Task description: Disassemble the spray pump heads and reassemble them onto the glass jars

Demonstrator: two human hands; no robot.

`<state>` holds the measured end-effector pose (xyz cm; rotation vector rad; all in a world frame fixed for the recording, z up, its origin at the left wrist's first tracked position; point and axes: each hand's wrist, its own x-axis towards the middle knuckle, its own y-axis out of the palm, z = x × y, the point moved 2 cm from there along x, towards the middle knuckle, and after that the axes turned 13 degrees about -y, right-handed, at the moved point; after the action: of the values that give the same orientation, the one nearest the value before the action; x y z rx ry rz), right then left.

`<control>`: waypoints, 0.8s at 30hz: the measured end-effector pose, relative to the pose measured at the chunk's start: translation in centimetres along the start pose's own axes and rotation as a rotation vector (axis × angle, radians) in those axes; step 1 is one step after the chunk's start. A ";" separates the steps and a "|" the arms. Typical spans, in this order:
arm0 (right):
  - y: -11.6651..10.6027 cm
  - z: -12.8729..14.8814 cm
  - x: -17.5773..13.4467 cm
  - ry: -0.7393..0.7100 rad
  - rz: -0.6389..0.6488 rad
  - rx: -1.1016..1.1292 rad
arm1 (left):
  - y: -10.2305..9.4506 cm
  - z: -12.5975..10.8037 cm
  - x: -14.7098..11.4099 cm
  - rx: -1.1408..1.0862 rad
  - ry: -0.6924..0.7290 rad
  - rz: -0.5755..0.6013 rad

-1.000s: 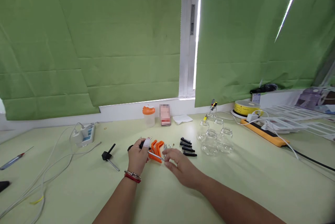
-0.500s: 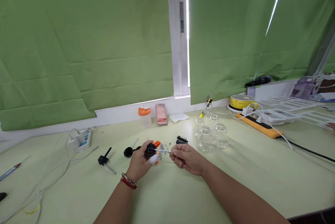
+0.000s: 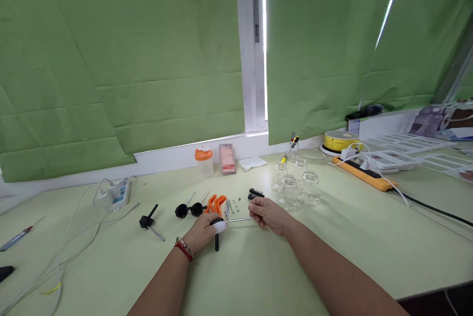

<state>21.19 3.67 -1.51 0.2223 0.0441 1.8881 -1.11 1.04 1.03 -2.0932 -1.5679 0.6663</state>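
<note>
My left hand (image 3: pixel 201 231), a white wrap on its thumb, grips the black head of a T-handled metal rod (image 3: pixel 238 219) low over the table. The black crossbar points toward me below the fingers. At the far end of the rod, my right hand (image 3: pixel 269 215) is closed in a pinch; its fingertips hide the tip. Just beyond the left hand lie curved orange pieces (image 3: pixel 215 204) and a pair of round black cups (image 3: pixel 189 210) with thin metal rods. Several screws (image 3: pixel 228 207) and tiny loose parts are between the hands. A small black toothed piece (image 3: pixel 255 193) lies behind the right hand.
A similar black T-handled rod (image 3: pixel 147 221) lies to the left, near white cables and a power strip (image 3: pixel 121 195). Several glass jars (image 3: pixel 290 193) stand right of centre. Behind are an orange-lidded cup (image 3: pixel 204 162) and a small box (image 3: pixel 227 158). An orange power strip (image 3: pixel 364 173) lies right.
The T-handled rod has come down nearer the table and turned, so its black crossbar now shows below my left hand. My right hand has shifted slightly right along with the rod's end.
</note>
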 end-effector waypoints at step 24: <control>-0.5 -1.6 0.3 0.104 -0.063 0.010 | 0.0 1.2 0.9 0.070 0.004 -0.117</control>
<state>21.30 4.25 -3.13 0.1283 0.1295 1.8354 -1.62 1.93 0.01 -1.9351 -1.6264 0.6658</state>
